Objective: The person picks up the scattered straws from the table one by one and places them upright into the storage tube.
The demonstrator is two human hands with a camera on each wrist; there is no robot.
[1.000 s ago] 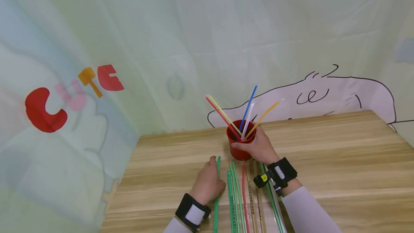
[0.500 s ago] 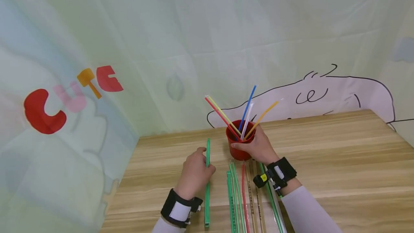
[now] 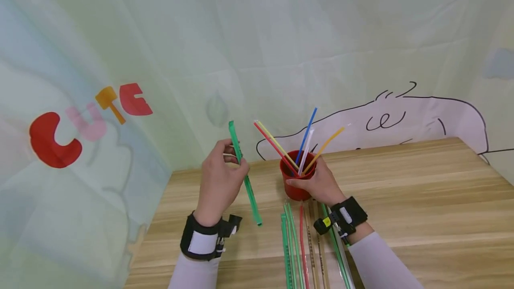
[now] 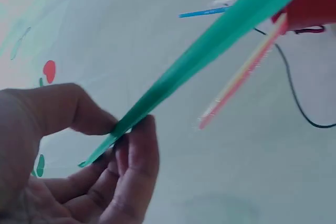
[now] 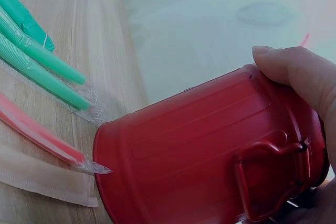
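Observation:
My left hand (image 3: 218, 182) pinches a green-wrapped straw (image 3: 251, 197) between thumb and fingers, raised above the table and left of a small red bucket. Slanting, the green-wrapped straw (image 4: 199, 56) crosses the left wrist view, with the thumb and fingertips near its lower end. My right hand (image 3: 325, 184) grips the red bucket (image 3: 295, 192) at its upper part. The red bucket (image 5: 184, 145) has a wire side handle (image 5: 242, 182) in the right wrist view. Inside the bucket lean several straws, among them a blue straw (image 3: 311, 124) and an orange straw (image 3: 330, 142).
In front of the bucket, several wrapped straws lie side by side on the wooden table (image 3: 421, 200): green ones, a red straw (image 3: 303, 244) and brown ones. A printed cloth backdrop (image 3: 241, 57) hangs behind the table's far edge.
My left hand has lifted the green-wrapped straw off the table, moving it left and away from the row and tilting it. The right hand stays on the bucket.

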